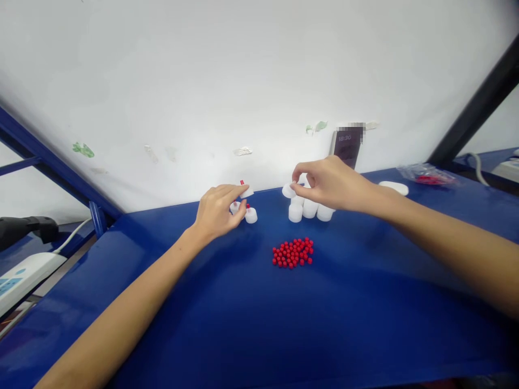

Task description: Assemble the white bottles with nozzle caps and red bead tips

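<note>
My left hand is at the left of the white caps, its index finger and thumb at a white nozzle cap with a red tip. Below that cap stand two more red-tipped white caps, one plainly seen and the other partly behind my fingers. My right hand pinches a plain white nozzle cap by its top, raised over a group of white caps. My wrist and fingers hide part of that group. Nearer to me lies a pile of small red caps.
A phone leans on the white wall behind my right hand. Farther right are a white oval object and a clear bag with red pieces. Blue table, blue frame post at left, dark post at right.
</note>
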`<state>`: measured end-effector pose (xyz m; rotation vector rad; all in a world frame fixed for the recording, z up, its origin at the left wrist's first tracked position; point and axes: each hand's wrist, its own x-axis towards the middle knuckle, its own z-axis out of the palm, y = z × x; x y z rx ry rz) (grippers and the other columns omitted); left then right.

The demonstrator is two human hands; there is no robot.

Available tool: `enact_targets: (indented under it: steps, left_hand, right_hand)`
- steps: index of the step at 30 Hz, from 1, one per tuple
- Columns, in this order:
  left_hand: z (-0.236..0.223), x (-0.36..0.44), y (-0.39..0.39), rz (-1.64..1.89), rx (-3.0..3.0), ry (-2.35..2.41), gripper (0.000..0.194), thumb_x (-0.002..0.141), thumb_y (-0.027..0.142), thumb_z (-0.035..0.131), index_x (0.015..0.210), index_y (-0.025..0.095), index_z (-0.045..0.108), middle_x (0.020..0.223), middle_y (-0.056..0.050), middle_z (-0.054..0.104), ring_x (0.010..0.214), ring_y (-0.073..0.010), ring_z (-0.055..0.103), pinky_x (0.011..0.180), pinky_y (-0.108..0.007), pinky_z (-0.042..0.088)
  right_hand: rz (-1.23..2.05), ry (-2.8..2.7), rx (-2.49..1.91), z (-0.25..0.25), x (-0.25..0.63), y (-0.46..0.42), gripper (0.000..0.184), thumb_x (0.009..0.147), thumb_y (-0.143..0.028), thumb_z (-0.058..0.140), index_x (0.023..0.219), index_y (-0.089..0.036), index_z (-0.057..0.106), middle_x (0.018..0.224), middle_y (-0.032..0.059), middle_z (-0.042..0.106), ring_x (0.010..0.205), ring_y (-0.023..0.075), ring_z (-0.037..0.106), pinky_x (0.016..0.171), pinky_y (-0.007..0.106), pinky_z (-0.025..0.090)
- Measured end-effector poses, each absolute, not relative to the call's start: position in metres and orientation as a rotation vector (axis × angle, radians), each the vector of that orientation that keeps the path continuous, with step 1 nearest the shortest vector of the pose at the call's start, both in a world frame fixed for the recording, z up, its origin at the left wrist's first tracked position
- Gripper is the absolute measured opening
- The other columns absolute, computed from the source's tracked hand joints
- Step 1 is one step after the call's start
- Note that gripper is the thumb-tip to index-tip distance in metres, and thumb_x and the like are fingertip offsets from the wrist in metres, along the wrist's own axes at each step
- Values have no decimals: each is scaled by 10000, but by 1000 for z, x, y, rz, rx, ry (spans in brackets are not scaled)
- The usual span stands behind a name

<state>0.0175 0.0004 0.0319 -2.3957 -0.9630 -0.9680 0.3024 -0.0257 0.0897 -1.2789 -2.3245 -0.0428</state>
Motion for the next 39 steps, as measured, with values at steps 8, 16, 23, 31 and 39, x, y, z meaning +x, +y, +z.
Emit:
enact_targets:
  steps: [8, 16, 23, 31, 39]
  left_hand:
    - [3, 13, -2, -777, -2393, -800, 360, 874, 214, 547, 1212, 181, 667, 1188, -91, 724, 1157, -307, 637, 906, -454, 438]
    - [-2, 1, 2, -729, -2511, -810, 348, 947, 196, 516, 1278, 212, 622, 1226, -101, 706, 1275, -306, 567, 996, -501, 378]
    - [-4, -2, 1, -724, -2518, -829, 315, 957, 188, 496, 1227, 246, 647, 1206, -91, 711, 1282, -308, 545, 1004, -498, 359]
    - [-3, 3, -2, -905, -2392, -870, 284, 893, 177, 512, 1137, 191, 658, 1251, -167, 617, 1131, -284, 564, 918, -433, 394]
    - [5, 29, -47, -517, -2809, -649, 159, 802, 151, 462, 751, 191, 608, 636, -7, 621, 562, -137, 469, 743, -380, 334]
  right_hand:
    - [-150, -2382, -1343, 86, 299, -26, 234, 878, -368, 544, 940, -191, 683, 595, 3, 629, 544, 140, 529, 533, 260, 295]
    - [-159, -2387, -1343, 86, 298, -28, 239, 874, -363, 544, 936, -187, 693, 635, 17, 654, 544, 139, 525, 540, 265, 282]
    - [-222, -2414, -1341, 86, 296, -30, 257, 892, -379, 529, 957, -193, 694, 623, 18, 657, 543, 151, 532, 548, 272, 277]
    - [-69, -2468, -1266, 85, 293, -32, 237, 898, -374, 530, 931, -192, 679, 711, 16, 673, 561, 132, 530, 568, 262, 292]
    - [-256, -2673, -1101, 65, 274, -47, 252, 964, -326, 461, 896, -181, 655, 631, 14, 650, 574, 146, 518, 812, 379, 267]
